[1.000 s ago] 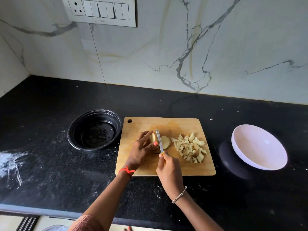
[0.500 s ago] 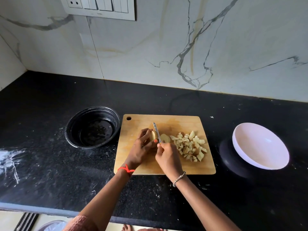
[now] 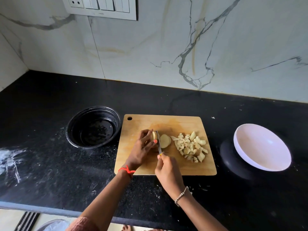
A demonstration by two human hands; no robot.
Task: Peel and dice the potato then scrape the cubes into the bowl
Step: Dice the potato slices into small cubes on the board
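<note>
On the wooden cutting board (image 3: 183,165) my left hand (image 3: 141,150) grips the remaining piece of peeled potato (image 3: 154,135). My right hand (image 3: 167,169) holds a small knife (image 3: 159,144), its blade down along the cut face of that piece. Pale round slices (image 3: 165,141) lie just right of the blade. Several diced cubes (image 3: 191,146) sit in a heap on the board's right side. An empty white bowl (image 3: 261,147) stands tilted on the counter to the right of the board.
A black bowl (image 3: 93,127) sits left of the board on the black counter (image 3: 50,172), which carries white smears at far left. A marble wall with a switch panel (image 3: 101,7) rises behind. The counter's front edge runs below my arms.
The knife rose and came down again through the potato, and the cut slices beside the blade have grown. My right hand has drawn back toward me. The view shifted slightly.
</note>
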